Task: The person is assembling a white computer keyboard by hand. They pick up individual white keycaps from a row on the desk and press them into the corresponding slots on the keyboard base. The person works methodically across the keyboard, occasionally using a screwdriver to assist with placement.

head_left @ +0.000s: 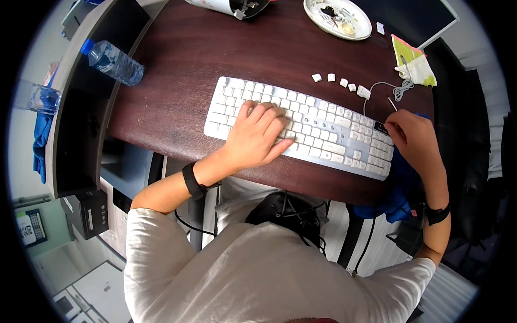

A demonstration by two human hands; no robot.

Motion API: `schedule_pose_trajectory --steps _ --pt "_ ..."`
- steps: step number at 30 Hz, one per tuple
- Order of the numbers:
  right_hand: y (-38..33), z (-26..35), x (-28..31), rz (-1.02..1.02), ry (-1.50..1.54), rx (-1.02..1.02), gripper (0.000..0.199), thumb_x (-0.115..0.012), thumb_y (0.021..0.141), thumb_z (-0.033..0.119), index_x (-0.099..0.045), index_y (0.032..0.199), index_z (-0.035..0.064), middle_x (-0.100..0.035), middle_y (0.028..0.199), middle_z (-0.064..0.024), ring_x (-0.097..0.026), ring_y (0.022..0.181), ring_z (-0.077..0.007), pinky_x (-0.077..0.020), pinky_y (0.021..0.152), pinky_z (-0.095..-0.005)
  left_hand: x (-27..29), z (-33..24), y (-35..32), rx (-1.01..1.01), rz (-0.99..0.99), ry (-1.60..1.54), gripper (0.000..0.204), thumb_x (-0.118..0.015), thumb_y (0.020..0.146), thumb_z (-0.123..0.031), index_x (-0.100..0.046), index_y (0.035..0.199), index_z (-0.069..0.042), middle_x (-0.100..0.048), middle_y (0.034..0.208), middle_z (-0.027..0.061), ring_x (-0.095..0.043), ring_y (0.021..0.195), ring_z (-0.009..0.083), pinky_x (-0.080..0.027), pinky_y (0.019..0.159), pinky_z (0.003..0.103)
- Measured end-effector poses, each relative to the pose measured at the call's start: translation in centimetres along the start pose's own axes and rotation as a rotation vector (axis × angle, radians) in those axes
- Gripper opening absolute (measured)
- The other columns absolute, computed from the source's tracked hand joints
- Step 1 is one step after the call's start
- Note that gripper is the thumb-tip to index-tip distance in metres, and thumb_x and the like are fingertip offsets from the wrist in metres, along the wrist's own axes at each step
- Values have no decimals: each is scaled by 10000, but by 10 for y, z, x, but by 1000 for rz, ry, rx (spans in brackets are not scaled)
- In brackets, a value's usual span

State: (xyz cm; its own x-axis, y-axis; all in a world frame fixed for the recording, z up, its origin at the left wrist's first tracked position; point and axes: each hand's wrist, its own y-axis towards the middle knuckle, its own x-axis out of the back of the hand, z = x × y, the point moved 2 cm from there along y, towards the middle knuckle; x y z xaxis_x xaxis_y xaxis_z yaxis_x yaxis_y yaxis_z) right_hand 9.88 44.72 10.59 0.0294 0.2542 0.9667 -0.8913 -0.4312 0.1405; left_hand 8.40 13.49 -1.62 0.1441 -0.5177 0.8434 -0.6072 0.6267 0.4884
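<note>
While the left hand (257,132) lies palm down across the left-centre part of the white full-size keyboard (323,152), the right hand (413,134) is positioned at the keyboard's right end. The left hand is open: fingers slightly spread and bent onto the keys, thumb extended toward the near edge, nothing gripped. The right hand is closed, with curled fingers pinching a thin white stick (392,104); the stick's free end projects up and to the left. Contact between the right hand and the number pad cannot be determined. The keyboard sits at a slant near the front edge of the dark brown surface (183,97). Beyond its far edge, loose white keycaps (331,77) form a row beside a coiled grey cable (401,90).
</note>
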Motion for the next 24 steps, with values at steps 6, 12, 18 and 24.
schedule_pose_trajectory --steps 6,12,18,24 --pt "-6 -12 7 18 -95 -74 90 -694 840 70 -620 833 20 -626 754 -126 -623 636 -298 -476 577 -362 2 -3 3 -14 10 77 425 -587 913 -416 -597 1194 -97 -567 1163 81 -523 1123 257 -364 977 482" --pt "-17 -30 7 47 -139 -163 125 -689 854 108 -602 822 24 -615 737 -132 -610 617 -302 -463 572 -377 -1 -2 3 -18 26 105 500 -578 913 -465 -584 1211 -64 -557 1194 94 -513 1134 264 -362 980 476" --pt "-38 -87 4 124 -273 -366 194 -687 870 184 -590 835 20 -638 777 -170 -635 700 -347 -490 635 -415 -1 0 2 3 8 61 538 -583 900 -465 -570 1251 -56 -564 1195 102 -523 1128 274 -361 982 463" --pt "-61 -131 -11 200 -360 -496 275 -675 892 286 -601 962 31 -674 902 -178 -657 861 -377 -506 739 -448 5 0 3 79 -40 64 560 -604 890 -410 -555 1295 -27 -588 1172 103 -539 1090 269 -376 951 437"
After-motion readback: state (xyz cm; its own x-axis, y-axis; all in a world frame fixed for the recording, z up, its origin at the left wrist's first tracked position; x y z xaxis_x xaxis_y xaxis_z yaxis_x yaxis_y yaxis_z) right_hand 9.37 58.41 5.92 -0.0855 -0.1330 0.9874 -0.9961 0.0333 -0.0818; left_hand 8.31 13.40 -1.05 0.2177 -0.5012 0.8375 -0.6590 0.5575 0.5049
